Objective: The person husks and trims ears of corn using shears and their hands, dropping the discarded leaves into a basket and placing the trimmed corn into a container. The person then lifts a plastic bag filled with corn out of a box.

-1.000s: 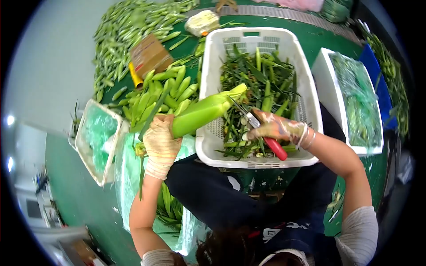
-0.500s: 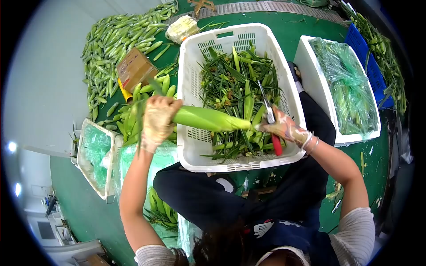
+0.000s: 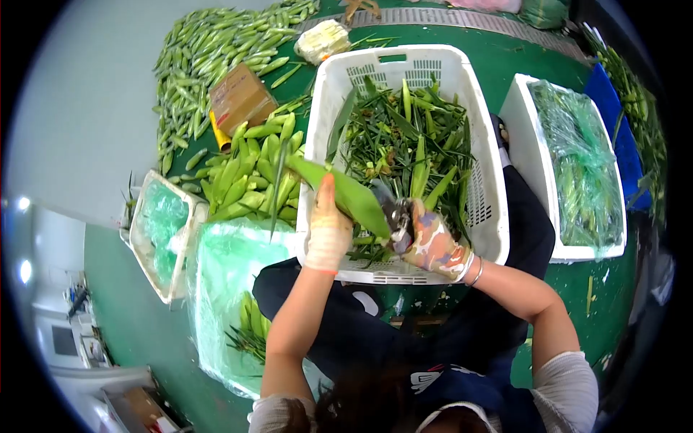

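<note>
One corn ear [image 3: 351,199] in L hand [image 3: 329,234], 1 cutter [image 3: 397,218] in R hand [image 3: 436,245].

Left hand in pale glove [image 3: 329,234]: grips green husked corn ear [image 3: 351,200] | right hand in camouflage-patterned glove [image 3: 435,245]: holds metal cutter [image 3: 396,214] at ear's end | white perforated plastic crate [image 3: 494,209]: contains green leaf trimmings [image 3: 404,130]
</note>
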Tool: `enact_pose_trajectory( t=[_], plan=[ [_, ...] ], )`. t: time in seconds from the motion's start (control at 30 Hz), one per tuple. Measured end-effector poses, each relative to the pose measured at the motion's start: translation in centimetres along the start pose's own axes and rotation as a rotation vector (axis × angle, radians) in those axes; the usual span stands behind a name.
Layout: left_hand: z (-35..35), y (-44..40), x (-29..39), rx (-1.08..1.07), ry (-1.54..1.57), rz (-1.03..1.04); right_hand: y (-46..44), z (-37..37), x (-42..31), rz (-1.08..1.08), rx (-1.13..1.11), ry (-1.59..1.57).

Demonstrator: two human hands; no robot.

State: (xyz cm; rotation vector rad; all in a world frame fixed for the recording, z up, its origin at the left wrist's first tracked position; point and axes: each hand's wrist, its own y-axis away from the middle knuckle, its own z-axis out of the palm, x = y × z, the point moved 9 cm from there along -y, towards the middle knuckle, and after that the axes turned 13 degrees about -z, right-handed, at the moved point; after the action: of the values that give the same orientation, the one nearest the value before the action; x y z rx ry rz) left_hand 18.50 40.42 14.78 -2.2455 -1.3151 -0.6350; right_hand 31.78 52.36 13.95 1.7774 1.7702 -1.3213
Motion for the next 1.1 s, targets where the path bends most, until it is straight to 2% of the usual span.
enact_pose_trajectory(
  t=[0.03,0.07,0.13,0.17,0.2,0.27,0.3,0.33,0.37,0.4,0.43,0.47,0.5,0.53,0.57,0.6,0.67,0.7,0.8,0.87,0.9,0.93,0.97,1.0,1.03,1.07,1.1],
  plan=[
    [2.4,-2.1,-3.4,-0.032,0.183,-0.050,0.1,0.3,-0.4,-0.074,0.029,-0.017],
    [4.7,-4.1,-6.8,-0.056,0.369,-0.099,-0.4,0.2,-1.4,-0.036,-0.036,-0.067],
    [7.5,-3.9,-6.7,-0.514,1.720,-0.759,0.0,0.0,0.1,0.266,-0.095,-0.124],
    [3.8,-4.0,-4.3,-0.359,1.677,-0.763,1.2,-1.1,1.1,0.454,-0.085,-0.066],
    [3.2,-5.4,-5.6,-0.448,1.596,-0.703,1.8,-1.6,2.8,0.447,-0.053,0.019],
    [1.8,-7.9,-8.8,-0.417,1.469,-0.664,1.4,-3.2,4.6,0.389,-0.063,0.111],
    [0.9,-8.2,-8.7,-0.465,1.288,-0.618,1.0,-3.6,5.0,0.124,-0.097,0.483],
    [1.1,-8.2,-9.1,-0.467,1.288,-0.615,0.0,-3.1,3.2,-0.151,-0.118,0.848],
    [0.9,-8.8,-9.7,-0.377,0.944,-0.489,0.0,-3.6,6.0,0.173,-0.114,0.633],
    [1.2,-9.3,-10.0,-0.284,0.607,-0.359,-0.8,-2.9,5.0,0.170,-0.248,0.547],
    [-0.3,-8.8,-7.7,0.013,0.345,-0.065,-0.9,-1.7,5.3,0.178,-0.314,0.358],
    [0.5,-8.0,-8.0,-0.008,0.347,-0.073,-0.7,-0.4,5.3,0.194,-0.383,0.159],
    [-0.3,-6.8,-5.4,-0.143,0.318,-0.120,-2.0,-0.3,3.9,0.297,-0.406,0.097],
    [-0.2,-6.1,-3.9,-0.270,0.287,-0.156,-2.7,0.4,3.9,0.266,-0.462,0.083],
    [0.1,-5.8,-4.4,-0.225,0.145,-0.171,-3.5,0.7,3.9,0.256,-0.469,0.046],
    [0.1,-5.4,-3.9,-0.231,0.141,-0.165,-4.2,1.0,3.9,0.246,-0.478,0.007],
    [0.4,-4.2,-2.0,-0.222,-0.207,-0.057,-5.1,1.5,4.2,0.319,-0.520,-0.066],
    [0.7,-3.9,-1.4,-0.202,-0.263,0.001,-5.4,1.9,4.5,0.297,-0.499,-0.173],
    [1.2,-3.2,-0.9,-0.116,-0.284,0.113,-4.5,2.8,5.7,0.271,-0.370,-0.334],
    [1.4,-3.0,-0.4,-0.125,-0.320,0.173,-1.6,4.4,6.2,0.504,-0.434,-0.653],
    [1.5,-3.0,-0.6,-0.195,-0.260,0.113,-0.6,4.1,5.6,0.564,-0.325,-0.773],
    [1.8,-2.9,-1.0,-0.269,-0.202,0.051,1.4,4.8,7.6,0.722,-0.241,-0.845],
    [3.0,-3.1,-2.9,-0.421,0.024,-0.047,2.5,4.4,7.6,0.771,-0.180,-0.984],
    [2.6,-3.0,-3.0,-0.425,0.027,-0.047,3.2,3.8,7.2,0.815,-0.117,-1.120],
    [2.7,-2.4,-2.2,-0.587,0.259,-0.024,3.5,3.1,7.1,0.788,-0.136,-1.026],
    [2.6,-1.7,-1.1,-0.748,0.486,0.004,4.5,3.4,7.3,0.803,-0.276,-0.985],
    [2.3,-1.7,-0.9,-0.782,0.577,-0.035,4.4,3.4,6.8,0.716,-0.331,-0.927]
  ],
)
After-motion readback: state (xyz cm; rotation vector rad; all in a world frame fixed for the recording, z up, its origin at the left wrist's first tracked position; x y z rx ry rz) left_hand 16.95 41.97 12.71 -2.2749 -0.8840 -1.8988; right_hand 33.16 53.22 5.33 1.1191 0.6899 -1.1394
